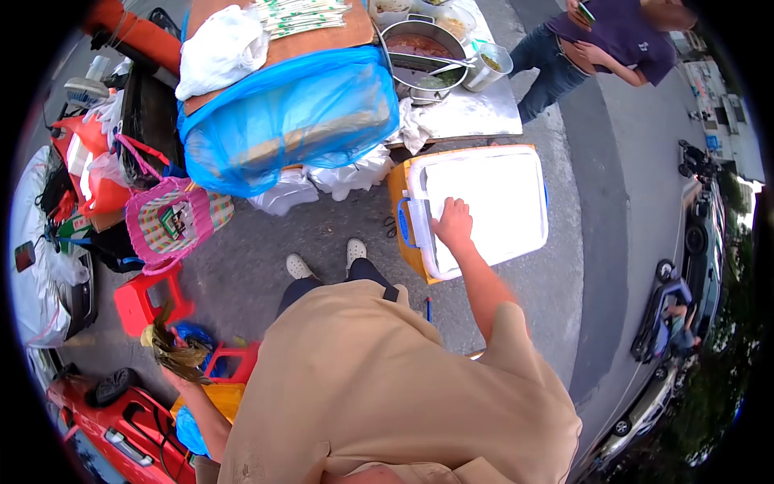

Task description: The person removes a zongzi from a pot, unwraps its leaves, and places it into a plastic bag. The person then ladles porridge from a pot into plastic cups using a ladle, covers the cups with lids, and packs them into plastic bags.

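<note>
My right hand [454, 224] rests on the white lid [496, 194] of a storage box, near its left edge, with fingers partly spread and nothing visible in them. The box has a yellow-orange side [399, 189] and a blue handle [404, 223] by the lid's left edge. Out to my left, my left hand [179, 377] is closed around a crumpled brown-green leaf [181, 353]. Its fingers are partly hidden by the leaf. Below and beside it are a red plastic stool [149, 302] and blue plastic [193, 335].
Ahead stands a stall with a blue-plastic-covered bundle [286, 113], wrapped sticks [302, 16] and a divided pot [423, 56]. A pink woven basket [173, 218] hangs at left. A person in a purple shirt [621, 40] stands at upper right. A red vehicle [121, 427] is at lower left.
</note>
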The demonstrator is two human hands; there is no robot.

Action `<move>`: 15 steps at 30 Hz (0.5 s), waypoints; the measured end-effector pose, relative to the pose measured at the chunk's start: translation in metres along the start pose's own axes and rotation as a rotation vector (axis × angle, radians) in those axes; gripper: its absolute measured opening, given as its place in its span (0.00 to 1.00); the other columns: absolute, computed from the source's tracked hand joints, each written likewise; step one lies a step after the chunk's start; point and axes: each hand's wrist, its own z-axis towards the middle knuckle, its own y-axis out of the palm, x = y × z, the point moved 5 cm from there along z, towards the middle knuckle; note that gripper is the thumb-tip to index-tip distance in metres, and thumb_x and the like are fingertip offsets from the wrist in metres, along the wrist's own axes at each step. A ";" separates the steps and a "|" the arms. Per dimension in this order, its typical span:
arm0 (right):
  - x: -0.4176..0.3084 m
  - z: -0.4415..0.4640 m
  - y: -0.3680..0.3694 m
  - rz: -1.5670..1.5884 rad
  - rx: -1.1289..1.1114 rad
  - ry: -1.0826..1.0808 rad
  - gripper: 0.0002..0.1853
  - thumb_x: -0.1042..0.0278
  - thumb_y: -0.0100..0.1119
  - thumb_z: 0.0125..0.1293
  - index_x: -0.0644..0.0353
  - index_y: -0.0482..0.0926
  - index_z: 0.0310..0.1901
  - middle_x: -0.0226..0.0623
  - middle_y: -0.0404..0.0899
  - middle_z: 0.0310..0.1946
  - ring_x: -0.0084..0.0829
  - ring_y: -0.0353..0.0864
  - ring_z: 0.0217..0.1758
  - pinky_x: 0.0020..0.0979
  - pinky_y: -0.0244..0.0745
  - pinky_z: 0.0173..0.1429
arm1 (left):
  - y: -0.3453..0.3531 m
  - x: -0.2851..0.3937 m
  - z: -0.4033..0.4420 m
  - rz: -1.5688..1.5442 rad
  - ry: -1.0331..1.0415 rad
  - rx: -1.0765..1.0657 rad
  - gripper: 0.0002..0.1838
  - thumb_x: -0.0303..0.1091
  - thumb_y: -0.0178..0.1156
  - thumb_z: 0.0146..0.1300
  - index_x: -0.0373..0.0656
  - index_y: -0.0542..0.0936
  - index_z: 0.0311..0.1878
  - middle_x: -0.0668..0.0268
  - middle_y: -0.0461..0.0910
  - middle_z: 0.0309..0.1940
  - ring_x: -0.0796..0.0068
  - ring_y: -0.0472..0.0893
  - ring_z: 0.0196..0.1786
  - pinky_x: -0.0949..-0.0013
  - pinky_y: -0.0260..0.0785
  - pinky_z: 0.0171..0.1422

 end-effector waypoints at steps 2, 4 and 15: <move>0.012 -0.001 0.022 0.010 0.009 -0.025 0.14 0.65 0.64 0.58 0.61 0.77 0.43 0.49 0.78 0.41 0.53 0.79 0.48 0.50 0.80 0.48 | 0.012 -0.011 -0.009 -0.047 -0.034 -0.012 0.26 0.36 0.45 0.78 0.37 0.68 0.74 0.51 0.71 0.73 0.43 0.71 0.73 0.43 0.69 0.74; 0.021 -0.001 0.029 0.023 -0.033 -0.058 0.08 0.69 0.59 0.62 0.60 0.80 0.41 0.47 0.80 0.39 0.52 0.81 0.46 0.50 0.80 0.48 | 0.025 -0.024 -0.018 -0.085 -0.033 0.000 0.26 0.37 0.47 0.77 0.37 0.69 0.74 0.50 0.71 0.72 0.43 0.72 0.72 0.44 0.69 0.74; -0.089 0.008 0.032 0.598 -0.512 -0.302 0.10 0.70 0.62 0.69 0.59 0.87 0.48 0.42 0.89 0.38 0.35 0.88 0.36 0.35 0.81 0.43 | 0.074 -0.067 -0.063 0.202 0.262 0.366 0.27 0.47 0.51 0.77 0.37 0.73 0.69 0.52 0.81 0.61 0.58 0.85 0.57 0.62 0.80 0.59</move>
